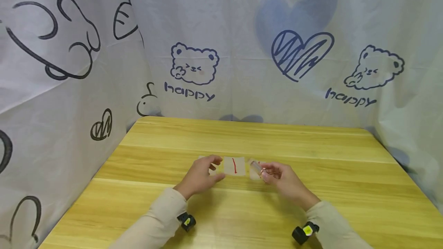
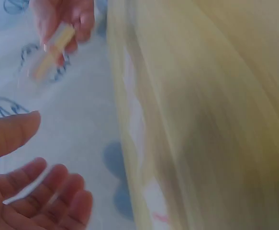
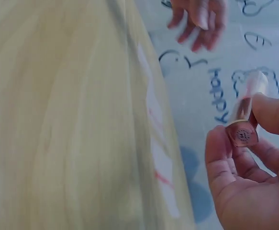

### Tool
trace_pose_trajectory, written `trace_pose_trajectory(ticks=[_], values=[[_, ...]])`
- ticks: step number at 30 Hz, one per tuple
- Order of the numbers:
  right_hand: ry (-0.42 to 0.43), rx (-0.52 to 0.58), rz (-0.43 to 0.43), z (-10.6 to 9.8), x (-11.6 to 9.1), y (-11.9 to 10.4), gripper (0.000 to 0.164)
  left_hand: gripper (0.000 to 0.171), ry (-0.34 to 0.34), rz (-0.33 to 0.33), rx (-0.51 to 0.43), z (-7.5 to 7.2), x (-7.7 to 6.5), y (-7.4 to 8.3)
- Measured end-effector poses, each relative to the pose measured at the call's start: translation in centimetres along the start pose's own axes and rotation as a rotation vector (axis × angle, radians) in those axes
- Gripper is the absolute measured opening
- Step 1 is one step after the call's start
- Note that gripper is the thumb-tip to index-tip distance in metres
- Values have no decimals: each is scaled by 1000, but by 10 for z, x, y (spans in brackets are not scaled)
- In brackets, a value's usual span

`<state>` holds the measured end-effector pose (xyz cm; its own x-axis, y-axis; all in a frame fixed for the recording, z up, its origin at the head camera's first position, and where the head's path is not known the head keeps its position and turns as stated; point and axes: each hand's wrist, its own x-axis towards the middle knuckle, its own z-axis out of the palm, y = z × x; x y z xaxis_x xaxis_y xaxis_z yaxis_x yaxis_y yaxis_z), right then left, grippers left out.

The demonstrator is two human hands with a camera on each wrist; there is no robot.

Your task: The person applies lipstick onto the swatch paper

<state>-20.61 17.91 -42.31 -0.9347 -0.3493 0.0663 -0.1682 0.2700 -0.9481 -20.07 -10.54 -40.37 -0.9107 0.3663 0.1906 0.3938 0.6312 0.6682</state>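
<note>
My right hand (image 1: 283,180) pinches a small lip gloss tube (image 3: 245,110) between thumb and fingers, above the table. The tube has a clear, pale upper part and a reddish end with a round printed label, which faces the right wrist camera. My left hand (image 1: 202,174) holds nothing; its fingers are spread and slightly bent. Between the hands a white paper square (image 1: 229,166) with a red stroke lies on the table. A second paper (image 1: 255,175) shows behind the tube, and a third is mostly hidden by my left hand.
The wooden table (image 1: 166,145) reaches back to a white cloth (image 1: 242,87) with drawn bears and hearts. More cloth hangs along the left and right sides. A black wrist camera (image 1: 188,222) sits on the left sleeve, and another (image 1: 304,232) on the right.
</note>
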Motion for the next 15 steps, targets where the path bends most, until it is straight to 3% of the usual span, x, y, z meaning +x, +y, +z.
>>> trace_pose_trajectory(ticks=[6, 11, 15], values=[[151, 15, 40, -13, 7, 14, 30, 53, -53, -172, 111, -10, -2, -27], [259, -40, 44, -21, 13, 23, 28, 55, -157, -214, 207, -13, -3, -39], [280, -88, 77, -27, 15, 29, 30, 50, -206, -240, 238, -13, -3, -41]])
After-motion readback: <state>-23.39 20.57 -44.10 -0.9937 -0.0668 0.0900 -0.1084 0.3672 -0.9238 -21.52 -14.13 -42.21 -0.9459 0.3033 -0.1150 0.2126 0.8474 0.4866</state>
